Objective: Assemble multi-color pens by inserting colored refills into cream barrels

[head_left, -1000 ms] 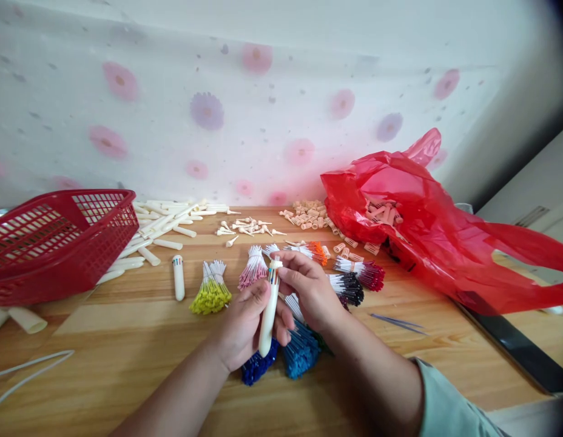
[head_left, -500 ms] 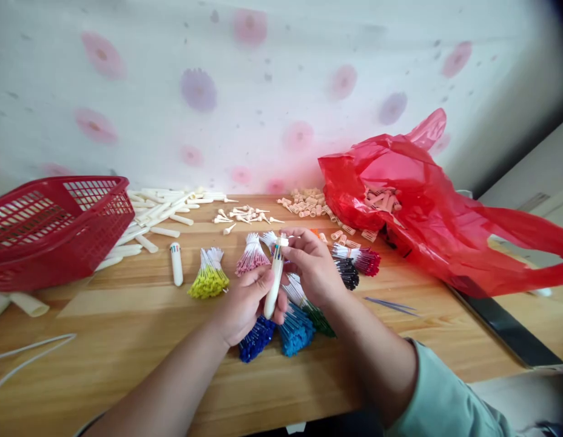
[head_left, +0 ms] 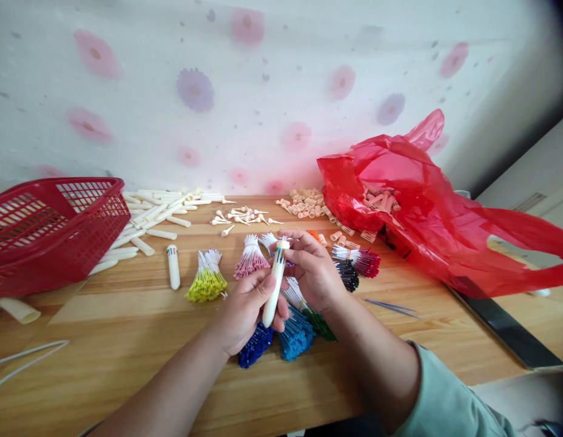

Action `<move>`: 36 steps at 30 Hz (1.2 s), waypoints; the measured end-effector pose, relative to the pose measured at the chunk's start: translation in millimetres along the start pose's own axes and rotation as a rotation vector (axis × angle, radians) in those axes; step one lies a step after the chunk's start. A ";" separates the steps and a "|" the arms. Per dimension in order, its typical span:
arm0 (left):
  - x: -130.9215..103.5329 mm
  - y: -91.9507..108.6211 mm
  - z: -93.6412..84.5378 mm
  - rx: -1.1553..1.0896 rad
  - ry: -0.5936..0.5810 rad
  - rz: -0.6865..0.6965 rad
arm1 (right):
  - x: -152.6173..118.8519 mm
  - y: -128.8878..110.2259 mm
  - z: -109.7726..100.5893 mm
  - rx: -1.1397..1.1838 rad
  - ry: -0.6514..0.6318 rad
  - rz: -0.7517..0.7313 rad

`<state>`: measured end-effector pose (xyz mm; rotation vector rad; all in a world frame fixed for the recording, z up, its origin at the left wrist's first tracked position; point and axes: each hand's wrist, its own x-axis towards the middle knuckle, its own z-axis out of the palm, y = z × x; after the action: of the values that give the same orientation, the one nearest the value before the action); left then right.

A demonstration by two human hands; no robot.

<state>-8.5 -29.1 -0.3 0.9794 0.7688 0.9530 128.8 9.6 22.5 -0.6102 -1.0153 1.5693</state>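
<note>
Between my hands is a white multicolour pen, tilted, its coloured sliders near the top. My left hand is closed round the lower barrel. Up at the pen's top end, the fingers of my right hand are closed on it. Bundles of ink refills lie around and under my hands: dark blue, light blue, green, yellow, pink, black and dark red. A second multicolour pen lies to the left.
A red basket stands at the left beside a heap of white pen barrels. Small cream pointed parts and peach slotted parts lie at the back. To the right are a red plastic bag, tweezers and a dark flat object.
My hands and the pen have dropped very slightly in view. The grip of both hands on the pen looks nearly the same.
</note>
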 end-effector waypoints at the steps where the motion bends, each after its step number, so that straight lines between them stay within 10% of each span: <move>1: -0.3 0.5 0.3 0.010 0.007 0.005 | 0.1 0.2 -1.0 -0.058 -0.001 -0.038; 9: -2.7 2.8 3.1 0.040 0.045 -0.015 | 3.6 -2.9 -11.8 -0.456 0.088 -0.188; 36: -2.4 -2.0 -1.9 -0.051 -0.115 -0.019 | 1.3 -11.5 -9.8 -0.091 -0.014 -0.010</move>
<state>-10.6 -31.2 -2.6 0.9721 0.6536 0.8876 142.4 13.8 27.7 -0.6560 -1.1038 1.5269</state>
